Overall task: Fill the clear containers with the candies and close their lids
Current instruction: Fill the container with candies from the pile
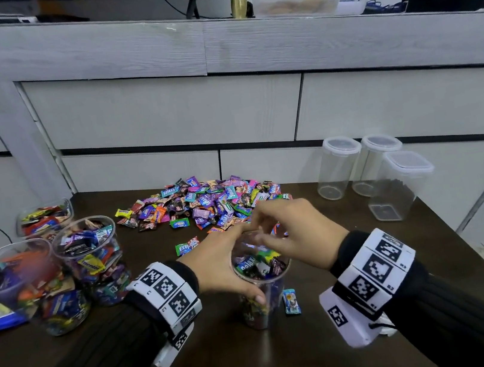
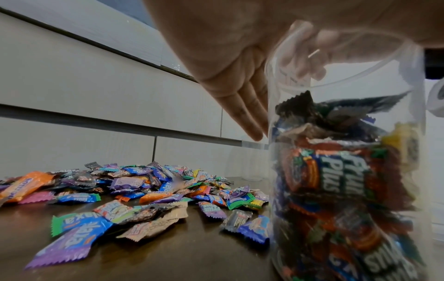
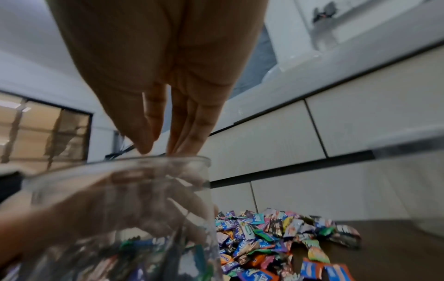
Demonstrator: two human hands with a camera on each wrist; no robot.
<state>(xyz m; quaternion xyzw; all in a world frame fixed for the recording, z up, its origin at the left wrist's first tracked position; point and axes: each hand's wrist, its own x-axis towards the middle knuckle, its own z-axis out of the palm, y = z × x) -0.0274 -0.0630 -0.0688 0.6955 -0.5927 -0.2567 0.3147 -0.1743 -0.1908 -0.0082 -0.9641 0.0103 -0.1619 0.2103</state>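
Head view: my left hand (image 1: 216,269) grips the clear container (image 1: 262,287) upright on the table (image 1: 260,356); my right hand (image 1: 298,231), fingertips bunched, apparently empty, must drop candies centrally.

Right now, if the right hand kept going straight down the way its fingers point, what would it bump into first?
Probably the candies heaped inside the open clear container that the left hand holds; the right hand hovers just over its rim.
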